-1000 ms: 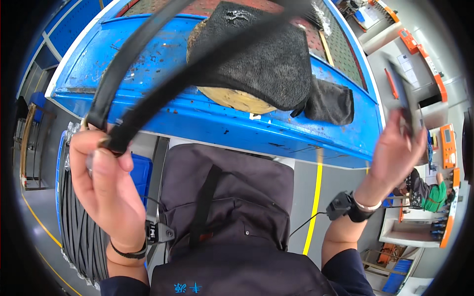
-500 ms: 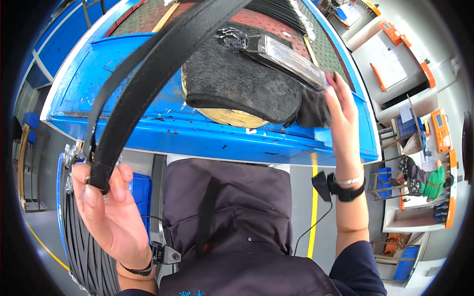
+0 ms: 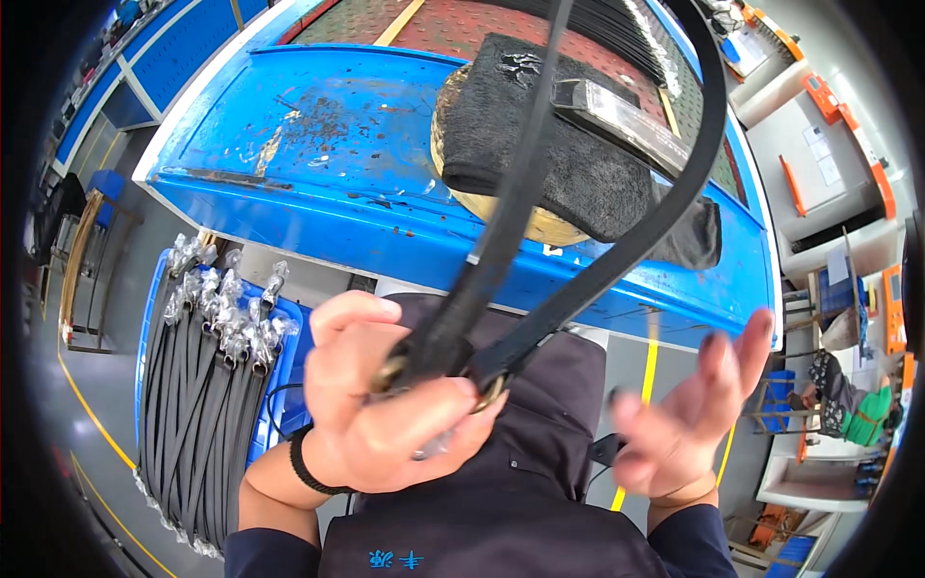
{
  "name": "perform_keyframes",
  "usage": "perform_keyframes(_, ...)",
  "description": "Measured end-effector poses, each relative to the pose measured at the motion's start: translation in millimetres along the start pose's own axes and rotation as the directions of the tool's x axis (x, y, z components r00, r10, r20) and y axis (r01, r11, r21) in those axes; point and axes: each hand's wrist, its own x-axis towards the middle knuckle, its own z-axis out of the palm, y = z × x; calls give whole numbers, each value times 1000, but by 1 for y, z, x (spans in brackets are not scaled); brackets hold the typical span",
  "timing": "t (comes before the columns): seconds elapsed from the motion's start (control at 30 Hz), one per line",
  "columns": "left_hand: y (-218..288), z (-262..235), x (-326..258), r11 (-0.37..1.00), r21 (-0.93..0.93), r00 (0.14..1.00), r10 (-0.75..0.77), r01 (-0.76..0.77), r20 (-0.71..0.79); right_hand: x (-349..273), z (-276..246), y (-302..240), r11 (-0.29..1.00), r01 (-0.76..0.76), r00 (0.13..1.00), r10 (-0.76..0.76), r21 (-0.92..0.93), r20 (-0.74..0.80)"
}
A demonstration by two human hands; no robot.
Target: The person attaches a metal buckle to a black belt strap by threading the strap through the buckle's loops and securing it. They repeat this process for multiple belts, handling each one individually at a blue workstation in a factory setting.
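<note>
A black leather strap (image 3: 504,231) rises in a tall loop from my left hand (image 3: 361,414), whose fingers are wrapped round its two ends. Brass-coloured metal fittings show at those ends, blurred, with a bit of clear wrap below. Apart from the strap, my right hand (image 3: 689,424) hangs over the right side of my lap, fingers spread and holding nothing. Beyond the loop, a black fuzzy cloth (image 3: 597,193) covers most of a round yellowish block (image 3: 554,229) on the blue workbench (image 3: 385,144). A long narrow tool with a dark end (image 3: 626,120) lies across the cloth.
Left of my lap, a blue bin (image 3: 149,328) holds several black straps (image 3: 198,414) with plastic-wrapped ends. More dark strips (image 3: 617,34) lie at the bench's far side. A person in green (image 3: 867,414) is far off at the right.
My left hand has brought the strap rightward to the front of my body and now grips both ends. My right hand has left the cloth and tool and drawn back toward me.
</note>
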Motion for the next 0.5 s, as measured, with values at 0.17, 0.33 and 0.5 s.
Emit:
perform_keyframes(0.17,9,13,4,996,56,996,72,-69,-50,0,5,-7,992,120,988,-123,32,90)
perform_keyframes(0.33,11,21,1,994,22,983,109,-107,-145,1,9,-4,990,139,987,-139,-5,79)
perform_keyframes(0.5,9,25,-1,991,7,975,136,-137,-177,1,10,-3,991,127,989,-130,47,73)
